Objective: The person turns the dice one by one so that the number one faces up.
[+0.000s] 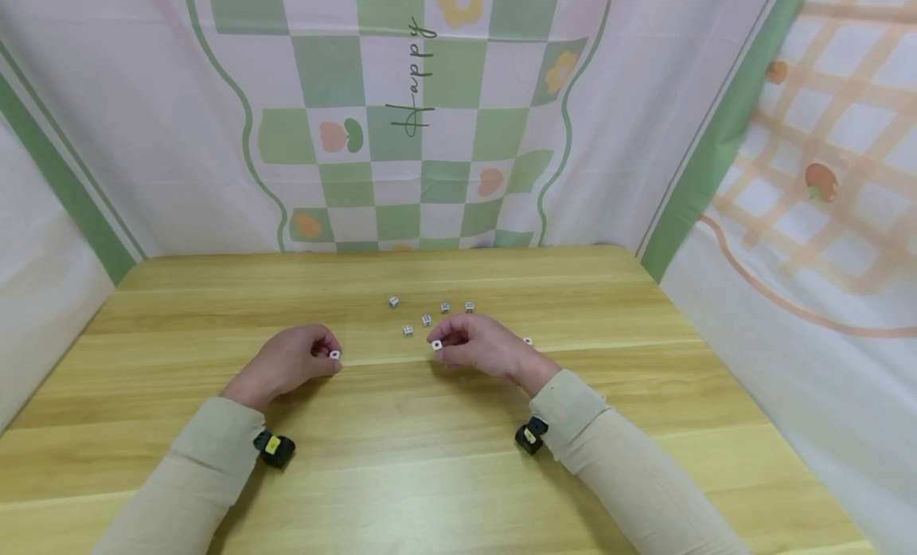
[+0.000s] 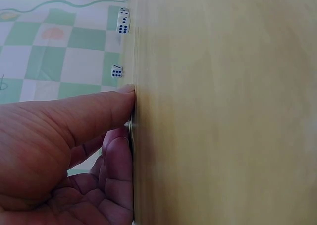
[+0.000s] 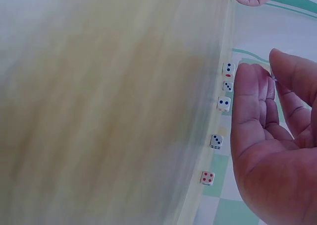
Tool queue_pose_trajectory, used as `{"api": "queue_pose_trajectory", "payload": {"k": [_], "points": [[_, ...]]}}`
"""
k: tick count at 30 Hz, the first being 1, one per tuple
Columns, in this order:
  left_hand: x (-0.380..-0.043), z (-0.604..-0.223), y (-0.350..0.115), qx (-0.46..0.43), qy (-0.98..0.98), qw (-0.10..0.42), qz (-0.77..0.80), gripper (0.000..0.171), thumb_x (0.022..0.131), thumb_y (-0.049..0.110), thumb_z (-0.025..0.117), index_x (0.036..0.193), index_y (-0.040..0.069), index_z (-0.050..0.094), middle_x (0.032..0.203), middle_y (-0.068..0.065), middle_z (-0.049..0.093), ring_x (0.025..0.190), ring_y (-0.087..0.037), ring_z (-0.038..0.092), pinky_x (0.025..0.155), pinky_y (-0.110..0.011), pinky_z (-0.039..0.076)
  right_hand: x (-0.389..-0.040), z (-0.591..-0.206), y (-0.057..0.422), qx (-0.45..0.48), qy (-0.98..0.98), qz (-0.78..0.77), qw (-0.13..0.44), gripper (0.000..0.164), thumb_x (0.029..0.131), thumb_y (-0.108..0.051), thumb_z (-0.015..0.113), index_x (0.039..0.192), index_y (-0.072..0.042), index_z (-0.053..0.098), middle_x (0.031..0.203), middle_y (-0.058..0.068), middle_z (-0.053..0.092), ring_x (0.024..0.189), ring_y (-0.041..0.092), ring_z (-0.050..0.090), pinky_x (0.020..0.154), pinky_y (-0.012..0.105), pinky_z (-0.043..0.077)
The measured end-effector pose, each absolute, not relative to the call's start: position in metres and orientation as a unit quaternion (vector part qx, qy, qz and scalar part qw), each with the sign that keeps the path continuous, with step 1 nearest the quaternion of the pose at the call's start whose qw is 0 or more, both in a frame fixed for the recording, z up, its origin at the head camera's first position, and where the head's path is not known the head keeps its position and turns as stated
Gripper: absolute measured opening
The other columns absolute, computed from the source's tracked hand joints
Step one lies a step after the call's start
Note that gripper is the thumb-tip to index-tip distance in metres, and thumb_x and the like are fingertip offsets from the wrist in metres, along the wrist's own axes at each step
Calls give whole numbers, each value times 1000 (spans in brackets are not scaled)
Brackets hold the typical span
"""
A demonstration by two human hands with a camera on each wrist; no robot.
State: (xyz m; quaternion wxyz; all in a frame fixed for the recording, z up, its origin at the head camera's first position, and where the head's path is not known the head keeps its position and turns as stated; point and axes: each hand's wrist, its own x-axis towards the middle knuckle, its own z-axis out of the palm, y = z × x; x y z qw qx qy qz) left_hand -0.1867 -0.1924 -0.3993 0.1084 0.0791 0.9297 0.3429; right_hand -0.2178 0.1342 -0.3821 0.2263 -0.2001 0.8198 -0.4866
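My left hand pinches a small white die between thumb and fingers, low over the wooden table at left of centre. In the left wrist view the thumb and curled fingers mostly hide that die. Opposite it, my right hand pinches another white die at its fingertips. The right wrist view shows the fingers nearly covering this one. Just beyond the right hand lie several loose dice, among them a die, a die and a die.
One more die lies right of the right hand, partly covered by the wrist. The wooden table ends at a patterned cloth hanging behind it. Cloth also hangs at both sides.
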Motion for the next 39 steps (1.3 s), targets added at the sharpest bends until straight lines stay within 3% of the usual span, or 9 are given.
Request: {"api": "queue_pose_trajectory", "payload": {"k": [16, 24, 39], "points": [[-187, -399, -190, 84, 932, 107, 336, 14, 96, 23, 74, 102, 12, 66, 93, -4, 61, 84, -21, 54, 72, -35, 43, -218, -384, 142, -204, 821, -493, 203, 28, 90, -8, 80, 114, 0, 69, 101, 6, 70, 93, 17, 64, 81, 30, 54], [-187, -399, -189, 79, 933, 112, 334, 13, 96, 22, 74, 102, 12, 67, 94, -4, 61, 85, -22, 54, 73, -35, 44, -216, -383, 146, -195, 830, -483, 199, 23, 88, -13, 82, 105, -12, 68, 98, 4, 69, 92, 20, 64, 81, 33, 53], [-185, -397, -188, 78, 935, 112, 328, 13, 97, 21, 74, 102, 12, 67, 96, -4, 63, 88, -21, 55, 76, -36, 45, -214, -376, 161, -202, 835, -477, 187, 25, 87, -14, 83, 102, -11, 63, 96, 4, 65, 91, 21, 60, 82, 35, 51]]}}
